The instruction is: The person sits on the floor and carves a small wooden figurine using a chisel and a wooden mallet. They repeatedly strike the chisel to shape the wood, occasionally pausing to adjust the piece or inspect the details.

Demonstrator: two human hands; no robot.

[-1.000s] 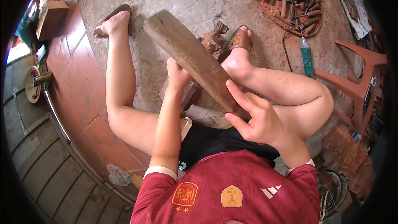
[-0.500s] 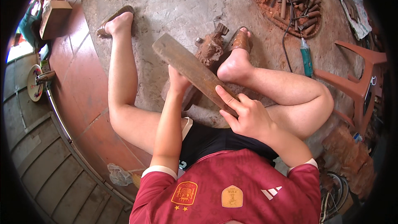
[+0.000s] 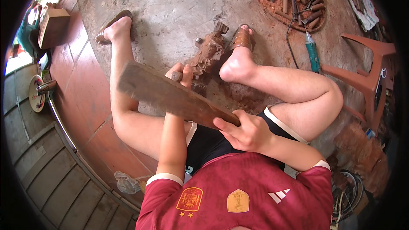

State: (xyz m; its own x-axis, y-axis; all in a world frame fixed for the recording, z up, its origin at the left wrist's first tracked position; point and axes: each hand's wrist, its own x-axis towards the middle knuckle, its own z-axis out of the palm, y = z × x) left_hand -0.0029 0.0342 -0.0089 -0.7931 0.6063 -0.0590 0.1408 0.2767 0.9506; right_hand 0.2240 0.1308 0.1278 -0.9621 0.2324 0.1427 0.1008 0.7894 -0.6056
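At centre, wooden bat (image 3: 170,98): slanted toward 10 o'clock.
Right hand (image 3: 245,131): was closed on its 4 o'clock end.
Left hand (image 3: 186,76): was curled round a handle (image 3: 175,76).
Carved wood (image 3: 208,54): lay at 12 o'clock.

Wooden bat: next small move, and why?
Probably a light tap of the wooden bat on the round handle: the left hand grips that handle, its end facing up, near the carved wood, while the right hand holds the bat by one end, its broad part appearing just beside the handle.
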